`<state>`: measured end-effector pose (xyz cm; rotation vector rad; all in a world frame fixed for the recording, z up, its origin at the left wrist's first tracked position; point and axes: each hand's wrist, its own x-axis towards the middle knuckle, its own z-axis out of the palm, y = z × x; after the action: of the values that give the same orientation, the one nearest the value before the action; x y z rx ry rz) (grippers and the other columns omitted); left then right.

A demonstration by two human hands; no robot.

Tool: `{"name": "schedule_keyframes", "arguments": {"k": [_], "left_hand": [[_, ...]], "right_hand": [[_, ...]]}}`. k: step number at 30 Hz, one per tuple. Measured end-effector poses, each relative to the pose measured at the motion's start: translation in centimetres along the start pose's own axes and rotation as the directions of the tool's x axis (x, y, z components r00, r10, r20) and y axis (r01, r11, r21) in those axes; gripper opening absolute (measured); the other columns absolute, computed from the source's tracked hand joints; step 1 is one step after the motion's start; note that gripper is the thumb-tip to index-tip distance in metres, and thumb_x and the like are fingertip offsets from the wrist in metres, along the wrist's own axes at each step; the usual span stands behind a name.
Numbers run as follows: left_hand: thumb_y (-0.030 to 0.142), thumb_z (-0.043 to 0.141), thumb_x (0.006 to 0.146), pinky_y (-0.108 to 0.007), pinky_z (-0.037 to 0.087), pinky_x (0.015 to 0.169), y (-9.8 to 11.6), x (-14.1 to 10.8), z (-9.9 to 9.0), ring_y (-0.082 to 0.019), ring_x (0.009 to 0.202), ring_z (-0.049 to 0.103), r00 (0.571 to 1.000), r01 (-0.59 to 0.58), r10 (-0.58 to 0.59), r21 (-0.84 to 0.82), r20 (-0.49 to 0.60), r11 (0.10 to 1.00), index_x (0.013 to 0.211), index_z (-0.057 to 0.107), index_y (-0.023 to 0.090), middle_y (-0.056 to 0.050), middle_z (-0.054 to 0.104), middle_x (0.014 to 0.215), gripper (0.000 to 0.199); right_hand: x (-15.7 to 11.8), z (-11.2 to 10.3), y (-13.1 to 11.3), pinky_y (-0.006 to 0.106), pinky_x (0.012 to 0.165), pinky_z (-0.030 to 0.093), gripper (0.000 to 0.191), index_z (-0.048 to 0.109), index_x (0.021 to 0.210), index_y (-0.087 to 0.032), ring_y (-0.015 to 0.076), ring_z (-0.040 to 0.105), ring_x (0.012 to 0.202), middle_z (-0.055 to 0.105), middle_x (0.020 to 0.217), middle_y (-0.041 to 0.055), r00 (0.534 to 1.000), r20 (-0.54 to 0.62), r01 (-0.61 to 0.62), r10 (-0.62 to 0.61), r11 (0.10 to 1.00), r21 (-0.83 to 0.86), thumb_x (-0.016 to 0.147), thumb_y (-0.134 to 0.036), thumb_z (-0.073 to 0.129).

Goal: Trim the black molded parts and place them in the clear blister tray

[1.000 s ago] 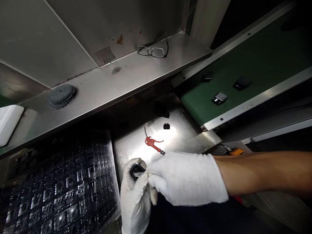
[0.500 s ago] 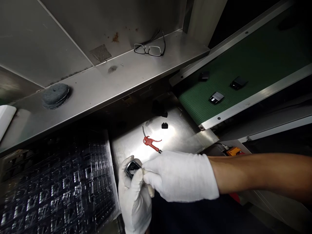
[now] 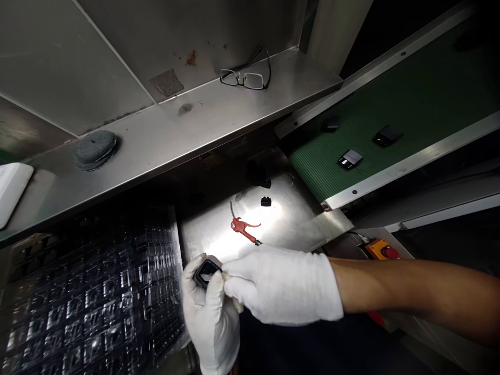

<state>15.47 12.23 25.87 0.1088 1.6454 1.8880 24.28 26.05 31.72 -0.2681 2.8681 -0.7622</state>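
My left hand [image 3: 210,317], in a white cotton glove, holds a small black rectangular part with a glossy face [image 3: 205,273] between thumb and fingers. My right hand [image 3: 279,289], also gloved in white, reaches across from the right. Its fingertips pinch a small pale wad of cloth or swab [image 3: 230,294], which touches the lower edge of the black part. The glove hides much of the part's underside.
A red air blow gun [image 3: 244,229] and a small black block [image 3: 266,201] lie on a steel plate [image 3: 289,219]. Several black parts ride a green conveyor belt [image 3: 390,104]. A clear plastic tray stack [image 3: 101,307] stands left; glasses [image 3: 245,79] rest on a steel shelf [image 3: 195,120].
Both hands have shifted slightly left and the black part now faces up more. The view has swung a little, and the right hand stays against the part's edge.
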Motion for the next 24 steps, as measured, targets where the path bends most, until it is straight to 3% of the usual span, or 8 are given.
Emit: {"name": "schedule_keyframes", "arguments": {"k": [5, 9, 13, 15, 17, 20, 22, 24], "left_hand": [[0.044, 0.09, 0.077, -0.015, 0.061, 0.072, -0.1, 0.1, -1.2, -0.006, 0.071, 0.067, 0.988, 0.087, -0.088, 0.008, 0.125, 0.996, 0.124, 0.067, 0.031, 0.0, 0.07, 0.106, 0.054], [0.045, 0.088, 0.08, -0.018, 0.062, 0.077, -0.4, 0.2, -1.7, -0.011, 0.086, 0.07, 0.977, 0.11, -0.112, 0.016, 0.179, 0.994, 0.129, 0.064, 0.031, -0.002, 0.068, 0.11, 0.056], [0.047, 0.083, 0.084, -0.018, 0.06, 0.069, -0.1, 0.4, -2.0, -0.007, 0.069, 0.064, 0.981, 0.096, -0.103, 0.05, 0.163, 0.994, 0.135, 0.057, 0.031, 0.0, 0.068, 0.103, 0.059], [0.051, 0.076, 0.09, -0.02, 0.058, 0.062, 0.2, 0.6, -2.3, -0.006, 0.058, 0.058, 0.983, 0.08, -0.091, 0.07, 0.16, 0.994, 0.141, 0.053, 0.03, 0.0, 0.068, 0.096, 0.06], [0.052, 0.066, 0.096, -0.024, 0.057, 0.06, 0.3, 1.2, -2.9, -0.01, 0.058, 0.06, 0.987, 0.049, -0.075, 0.179, 0.14, 0.983, 0.147, 0.049, 0.027, 0.0, 0.067, 0.09, 0.06], [0.048, 0.062, 0.097, -0.032, 0.06, 0.073, -0.6, 2.7, -3.9, -0.021, 0.082, 0.071, 0.993, -0.107, 0.054, 0.566, 0.11, 0.818, 0.148, 0.053, 0.025, -0.006, 0.07, 0.099, 0.057], [0.043, 0.058, 0.098, -0.04, 0.059, 0.086, -1.8, 4.1, -4.2, -0.029, 0.102, 0.071, 0.966, -0.259, 0.15, 0.805, 0.211, 0.533, 0.14, 0.062, 0.024, -0.01, 0.072, 0.116, 0.046], [0.04, 0.049, 0.101, -0.044, 0.056, 0.093, -3.0, 5.5, -4.2, -0.034, 0.115, 0.069, 0.931, -0.36, 0.16, 0.895, 0.327, 0.265, 0.132, 0.067, 0.023, -0.012, 0.071, 0.128, 0.04]], "right_hand": [[0.1, -1.0, 0.5, 0.033, 0.061, 0.05, 0.017, 0.067, 0.103, -0.01, 0.0201, 0.064, 0.079, 0.069, 0.1, 0.0101, 0.997, 0.073, -0.015, 0.008, 0.994, 0.105, 0.105, -0.017, 0.053], [-0.1, -1.6, 0.1, 0.035, 0.057, 0.05, 0.015, 0.069, 0.106, -0.009, 0.0224, 0.064, 0.082, 0.069, 0.101, 0.0093, 0.998, 0.065, 0.023, -0.023, 1.0, -0.003, 0.1, -0.013, 0.056], [-2.0, -1.6, -0.5, 0.034, 0.057, 0.05, 0.021, 0.071, 0.109, -0.007, 0.021, 0.062, 0.079, 0.069, 0.097, 0.0084, 1.0, 0.016, 0.026, -0.025, 0.998, -0.051, 0.094, -0.006, 0.056], [-3.3, -0.4, 0.0, 0.033, 0.065, 0.052, 0.022, 0.071, 0.108, -0.011, 0.0197, 0.062, 0.078, 0.07, 0.097, 0.0078, 0.993, -0.106, -0.038, 0.047, 0.996, 0.085, 0.098, -0.009, 0.052], [-4.2, 1.9, 1.5, 0.032, 0.075, 0.054, 0.025, 0.07, 0.111, -0.016, 0.0196, 0.064, 0.085, 0.071, 0.101, 0.0063, 0.958, -0.126, -0.206, 0.258, 0.924, 0.321, 0.105, -0.018, 0.046], [-4.7, 6.9, 5.5, 0.03, 0.081, 0.054, 0.043, 0.069, 0.117, -0.019, 0.0187, 0.066, 0.091, 0.072, 0.105, 0.0042, 0.795, 0.013, -0.537, 0.606, 0.695, 0.477, 0.114, -0.034, 0.029], [-4.7, 10.8, 8.8, 0.032, 0.082, 0.055, 0.054, 0.071, 0.11, -0.016, 0.0191, 0.068, 0.088, 0.072, 0.099, 0.0059, 0.62, 0.093, -0.731, 0.779, 0.531, 0.428, 0.115, -0.038, 0.022], [-4.9, 14.5, 11.9, 0.038, 0.084, 0.056, 0.042, 0.07, 0.108, -0.011, 0.0221, 0.069, 0.088, 0.072, 0.096, 0.0102, 0.422, 0.154, -0.873, 0.894, 0.354, 0.337, 0.113, -0.035, 0.036]]}}
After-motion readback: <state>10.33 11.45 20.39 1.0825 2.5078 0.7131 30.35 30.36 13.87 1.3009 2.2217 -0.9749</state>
